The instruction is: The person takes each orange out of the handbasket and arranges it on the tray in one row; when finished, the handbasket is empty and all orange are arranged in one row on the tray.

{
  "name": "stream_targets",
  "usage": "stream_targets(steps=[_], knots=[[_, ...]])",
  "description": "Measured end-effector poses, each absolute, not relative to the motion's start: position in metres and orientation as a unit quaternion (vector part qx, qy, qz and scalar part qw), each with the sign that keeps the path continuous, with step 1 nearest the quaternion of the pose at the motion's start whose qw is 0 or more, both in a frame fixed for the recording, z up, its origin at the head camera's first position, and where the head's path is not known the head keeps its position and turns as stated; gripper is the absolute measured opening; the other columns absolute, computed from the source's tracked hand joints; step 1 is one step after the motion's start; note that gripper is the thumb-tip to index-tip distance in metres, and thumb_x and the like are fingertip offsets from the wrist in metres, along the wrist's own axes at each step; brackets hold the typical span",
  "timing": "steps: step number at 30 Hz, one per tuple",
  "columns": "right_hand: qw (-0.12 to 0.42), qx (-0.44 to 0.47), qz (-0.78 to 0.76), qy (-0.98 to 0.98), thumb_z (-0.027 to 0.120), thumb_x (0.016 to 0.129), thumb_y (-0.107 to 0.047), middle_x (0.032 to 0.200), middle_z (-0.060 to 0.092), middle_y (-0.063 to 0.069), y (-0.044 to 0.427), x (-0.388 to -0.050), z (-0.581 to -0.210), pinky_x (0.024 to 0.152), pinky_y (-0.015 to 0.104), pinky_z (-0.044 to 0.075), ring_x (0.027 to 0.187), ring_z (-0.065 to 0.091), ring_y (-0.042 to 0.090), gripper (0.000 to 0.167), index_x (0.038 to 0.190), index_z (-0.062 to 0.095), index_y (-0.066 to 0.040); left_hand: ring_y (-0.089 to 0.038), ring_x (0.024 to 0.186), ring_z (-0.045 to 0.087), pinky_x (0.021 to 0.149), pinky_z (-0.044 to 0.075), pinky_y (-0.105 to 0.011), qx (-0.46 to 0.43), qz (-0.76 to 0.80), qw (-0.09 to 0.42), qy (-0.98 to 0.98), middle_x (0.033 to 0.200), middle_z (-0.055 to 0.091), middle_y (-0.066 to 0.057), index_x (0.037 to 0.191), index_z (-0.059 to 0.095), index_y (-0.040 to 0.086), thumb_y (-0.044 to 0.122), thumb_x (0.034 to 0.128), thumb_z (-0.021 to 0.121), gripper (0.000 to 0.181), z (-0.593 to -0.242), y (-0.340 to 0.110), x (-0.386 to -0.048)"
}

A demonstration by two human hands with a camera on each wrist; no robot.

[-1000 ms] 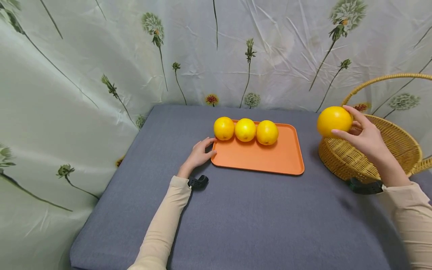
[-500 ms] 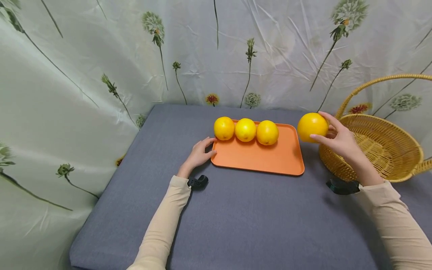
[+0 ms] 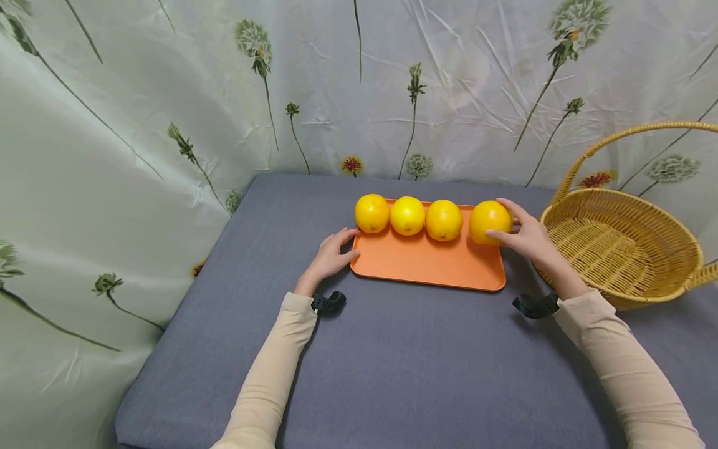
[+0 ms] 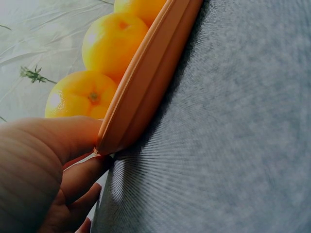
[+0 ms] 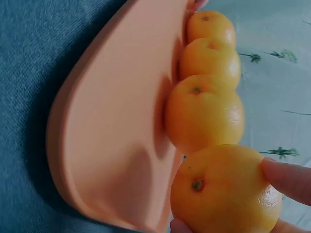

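Observation:
My right hand point(image 3: 530, 240) grips an orange point(image 3: 489, 222) between thumb and fingers over the right end of the orange-coloured tray point(image 3: 426, 265). In the right wrist view, this held orange point(image 5: 221, 194) is close beside a row of three others, its shadow on the tray; I cannot tell whether it touches the tray. Along the tray's back edge sit the left orange point(image 3: 372, 213), the middle orange point(image 3: 407, 216) and the right orange point(image 3: 444, 220). My left hand point(image 3: 331, 254) holds the tray's left edge, thumb and fingers at its rim point(image 4: 124, 111) in the left wrist view.
A wicker basket point(image 3: 687, 249) with a tall handle stands right of the tray, with no fruit visible inside. Grey cloth point(image 3: 392, 362) covers the table. Behind and to the left hangs a pale curtain point(image 3: 336, 75) printed with flowers.
My right hand has carried the orange leftward and down, from above the basket's near left rim to the tray's right end. The left hand, tray and other oranges have stayed put.

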State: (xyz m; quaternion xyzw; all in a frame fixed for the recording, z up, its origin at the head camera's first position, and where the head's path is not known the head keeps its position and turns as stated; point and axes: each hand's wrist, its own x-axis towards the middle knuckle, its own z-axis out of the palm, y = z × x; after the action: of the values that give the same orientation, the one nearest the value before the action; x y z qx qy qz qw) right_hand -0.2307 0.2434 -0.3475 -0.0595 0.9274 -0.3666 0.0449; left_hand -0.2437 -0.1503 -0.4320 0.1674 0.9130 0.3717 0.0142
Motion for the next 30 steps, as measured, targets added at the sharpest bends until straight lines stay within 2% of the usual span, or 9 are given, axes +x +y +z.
stream_targets(steps=[3, 5, 8, 12, 19, 21, 24, 27, 30], knots=[[0.068, -0.05, -0.366, 0.927, 0.061, 0.087, -0.042, 0.139, 0.037, 0.033, 0.24, -0.237, -0.352, 0.093, 0.055, 0.039, 0.125, 0.039, 0.045, 0.082, 0.151, 0.016, -0.019, -0.032, 0.143, 0.029, 0.118, 0.017, -0.052, 0.171, 0.368, 0.009, 0.914, 0.14, 0.05, -0.016, 0.134, 0.048, 0.003, 0.018, 0.0892, 0.059, 0.048, -0.432, -0.15, -0.243], [0.08, -0.049, -0.356, 0.93, 0.061, 0.087, -0.042, 0.138, 0.037, 0.035, 0.239, -0.241, -0.355, 0.092, 0.053, 0.042, 0.123, 0.04, 0.045, 0.082, 0.152, 0.016, -0.018, -0.032, 0.143, 0.029, 0.118, 0.017, -0.052, 0.173, 0.367, 0.008, 0.914, 0.14, 0.05, -0.016, 0.134, 0.048, 0.003, 0.018, 0.0892, 0.059, 0.048, -0.432, -0.15, -0.243], [0.093, -0.057, -0.344, 0.932, 0.061, 0.087, -0.042, 0.137, 0.037, 0.035, 0.238, -0.247, -0.358, 0.081, 0.038, 0.05, 0.118, 0.044, 0.043, 0.082, 0.151, 0.016, -0.016, -0.032, 0.143, 0.029, 0.118, 0.017, -0.052, 0.172, 0.366, 0.01, 0.915, 0.14, 0.05, -0.016, 0.134, 0.048, 0.003, 0.018, 0.0894, 0.059, 0.048, -0.432, -0.15, -0.243], [0.104, -0.061, -0.341, 0.932, 0.061, 0.087, -0.042, 0.139, 0.035, 0.034, 0.238, -0.253, -0.36, 0.068, 0.024, 0.05, 0.114, 0.046, 0.04, 0.082, 0.151, 0.017, -0.014, -0.032, 0.143, 0.028, 0.118, 0.016, -0.052, 0.171, 0.366, 0.018, 0.914, 0.141, 0.05, -0.016, 0.134, 0.048, 0.003, 0.018, 0.0897, 0.059, 0.048, -0.43, -0.15, -0.243], [0.121, -0.063, -0.341, 0.93, 0.057, 0.089, -0.045, 0.147, 0.027, 0.032, 0.238, -0.258, -0.358, 0.069, 0.024, 0.049, 0.112, 0.047, 0.038, 0.082, 0.152, 0.014, -0.014, -0.03, 0.143, 0.028, 0.118, 0.016, -0.051, 0.166, 0.368, 0.013, 0.915, 0.141, 0.05, -0.014, 0.134, 0.049, 0.004, 0.018, 0.09, 0.059, 0.047, -0.431, -0.15, -0.245], [0.123, -0.067, -0.342, 0.929, 0.056, 0.089, -0.045, 0.148, 0.025, 0.031, 0.238, -0.258, -0.358, 0.073, 0.028, 0.05, 0.116, 0.044, 0.04, 0.083, 0.152, 0.012, -0.013, -0.031, 0.143, 0.028, 0.118, 0.016, -0.052, 0.167, 0.369, 0.013, 0.914, 0.141, 0.05, -0.015, 0.134, 0.049, 0.004, 0.018, 0.09, 0.059, 0.047, -0.431, -0.15, -0.245], [0.129, -0.072, -0.348, 0.926, 0.054, 0.09, -0.045, 0.151, 0.02, 0.031, 0.238, -0.258, -0.359, 0.089, 0.045, 0.049, 0.126, 0.037, 0.044, 0.083, 0.152, 0.009, -0.012, -0.031, 0.143, 0.028, 0.118, 0.016, -0.052, 0.169, 0.367, 0.015, 0.915, 0.141, 0.05, -0.015, 0.134, 0.048, 0.003, 0.018, 0.0901, 0.059, 0.048, -0.431, -0.151, -0.244], [0.133, -0.076, -0.355, 0.922, 0.053, 0.091, -0.044, 0.153, 0.015, 0.029, 0.238, -0.259, -0.361, 0.104, 0.059, 0.032, 0.134, 0.026, 0.047, 0.084, 0.152, 0.005, -0.012, -0.031, 0.143, 0.028, 0.119, 0.015, -0.051, 0.168, 0.366, 0.019, 0.915, 0.141, 0.049, -0.015, 0.134, 0.048, 0.003, 0.019, 0.0902, 0.058, 0.048, -0.431, -0.151, -0.244], [0.131, -0.082, -0.357, 0.921, 0.053, 0.091, -0.042, 0.154, 0.011, 0.029, 0.238, -0.261, -0.362, 0.109, 0.063, 0.022, 0.137, 0.02, 0.048, 0.084, 0.152, 0.003, -0.012, -0.03, 0.144, 0.027, 0.119, 0.015, -0.052, 0.166, 0.368, 0.022, 0.915, 0.141, 0.049, -0.015, 0.134, 0.048, 0.004, 0.019, 0.0902, 0.058, 0.048, -0.431, -0.151, -0.245]])
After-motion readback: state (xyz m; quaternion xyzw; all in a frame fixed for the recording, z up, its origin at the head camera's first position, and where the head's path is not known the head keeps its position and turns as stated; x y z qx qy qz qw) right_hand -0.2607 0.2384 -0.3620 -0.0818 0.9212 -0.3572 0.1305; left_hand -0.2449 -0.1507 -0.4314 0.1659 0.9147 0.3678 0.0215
